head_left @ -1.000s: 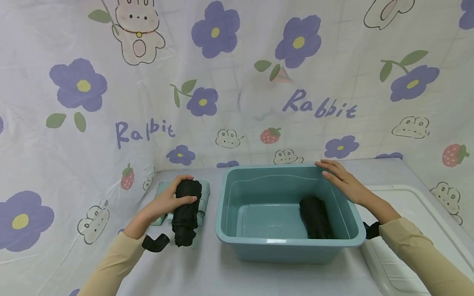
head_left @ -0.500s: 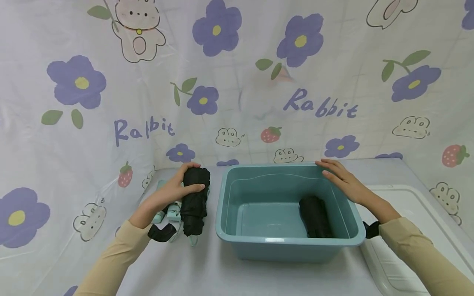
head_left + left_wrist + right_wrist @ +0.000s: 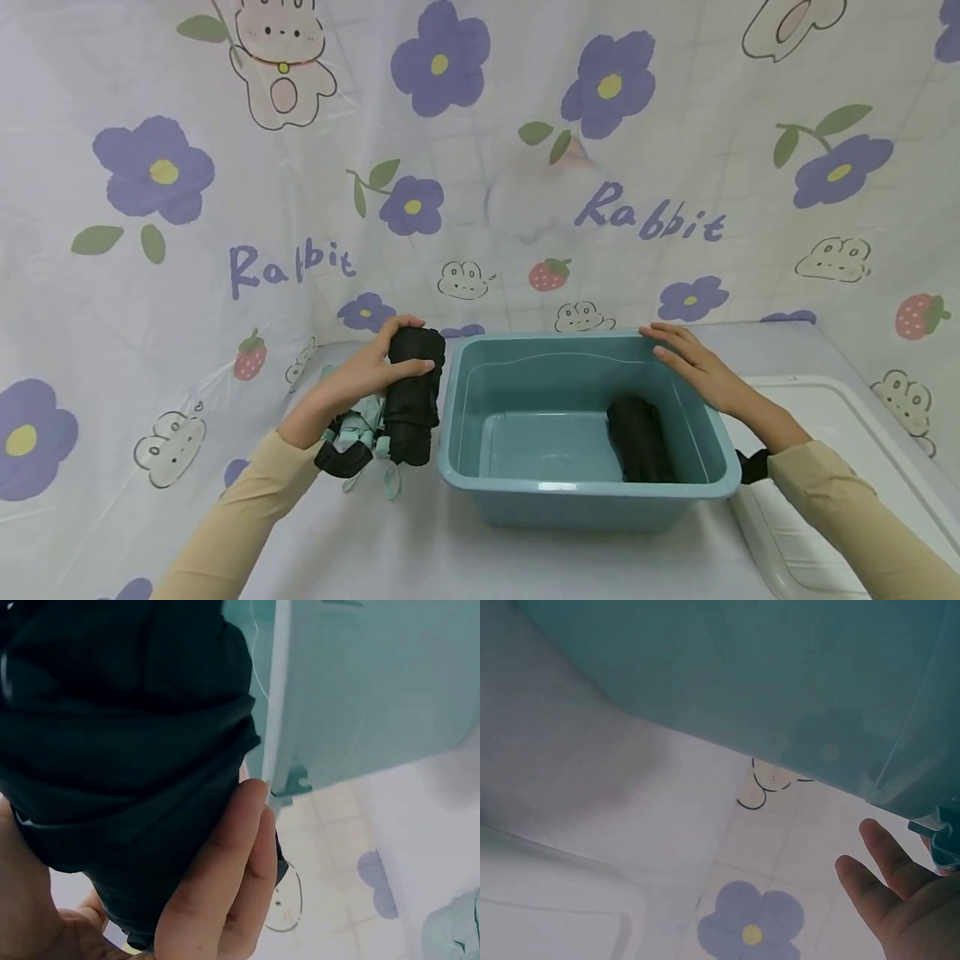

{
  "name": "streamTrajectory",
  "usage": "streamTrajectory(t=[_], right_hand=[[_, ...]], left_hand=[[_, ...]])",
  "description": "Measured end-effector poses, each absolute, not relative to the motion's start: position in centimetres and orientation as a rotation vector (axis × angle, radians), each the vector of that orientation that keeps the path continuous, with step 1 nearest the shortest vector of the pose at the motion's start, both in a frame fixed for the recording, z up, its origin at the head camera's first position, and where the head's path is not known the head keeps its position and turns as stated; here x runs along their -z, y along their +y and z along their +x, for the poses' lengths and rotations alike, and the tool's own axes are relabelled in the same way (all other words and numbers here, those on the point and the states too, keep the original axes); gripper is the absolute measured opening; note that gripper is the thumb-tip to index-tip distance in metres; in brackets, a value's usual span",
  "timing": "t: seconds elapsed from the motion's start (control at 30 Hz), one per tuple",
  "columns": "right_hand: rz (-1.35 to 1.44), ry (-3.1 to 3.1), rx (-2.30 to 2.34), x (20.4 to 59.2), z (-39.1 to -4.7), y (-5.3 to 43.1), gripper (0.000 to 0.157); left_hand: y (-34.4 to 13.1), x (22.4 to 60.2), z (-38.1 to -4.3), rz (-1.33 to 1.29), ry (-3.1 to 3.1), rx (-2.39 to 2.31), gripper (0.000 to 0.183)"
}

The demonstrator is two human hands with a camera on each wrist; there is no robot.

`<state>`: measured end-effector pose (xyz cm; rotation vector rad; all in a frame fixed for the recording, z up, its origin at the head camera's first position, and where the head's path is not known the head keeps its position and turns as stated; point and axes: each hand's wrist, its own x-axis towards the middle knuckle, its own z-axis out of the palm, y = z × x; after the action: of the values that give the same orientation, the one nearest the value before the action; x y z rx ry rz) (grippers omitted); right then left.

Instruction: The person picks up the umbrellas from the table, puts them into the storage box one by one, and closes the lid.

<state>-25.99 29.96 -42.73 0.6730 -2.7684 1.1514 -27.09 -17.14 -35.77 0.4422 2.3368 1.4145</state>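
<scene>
My left hand [image 3: 367, 365] grips a black folded umbrella [image 3: 411, 408] by its upper part, thumb on the near side, close to the left wall of the blue-green plastic bin [image 3: 588, 492]. The left wrist view has the same umbrella [image 3: 127, 750] large, with fingers curled around its end and the bin's rim just beyond. My right hand [image 3: 693, 367] rests on the bin's far right corner, fingers extended over the rim; in the right wrist view two straight fingers [image 3: 885, 877] show beside the bin's outer wall. A second black bundle [image 3: 641, 440] lies inside the bin, at its right.
Mint-green folded umbrellas [image 3: 360, 425] with strap loops lie on the table under and beside my left forearm. A white lid [image 3: 810, 400] lies at the right of the bin, partly beneath my right arm. A patterned curtain [image 3: 495, 167] hangs behind.
My left hand has carried the black umbrella rightward and up, away from the mint-green ones toward the bin. My right hand stays on the bin's rim.
</scene>
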Motion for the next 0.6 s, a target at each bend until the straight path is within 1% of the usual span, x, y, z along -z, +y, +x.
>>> streamTrajectory(t=[0.13, 0.37, 0.6], right_hand=[[0.671, -2.764, -1.151, 42.8, -26.0, 29.9, 0.047], [0.676, -2.753, -1.157, 42.9, -25.9, 29.9, 0.047], [0.672, -2.753, -1.164, 42.8, -25.9, 29.9, 0.047]], left_hand=[[-16.3, 35.1, -26.9, 0.466, 2.323, -1.408, 0.063], [-14.7, 32.6, -25.4, 0.512, 2.3, -1.402, 0.06], [-13.9, 32.9, -25.8, 0.508, 2.282, -1.409, 0.06]])
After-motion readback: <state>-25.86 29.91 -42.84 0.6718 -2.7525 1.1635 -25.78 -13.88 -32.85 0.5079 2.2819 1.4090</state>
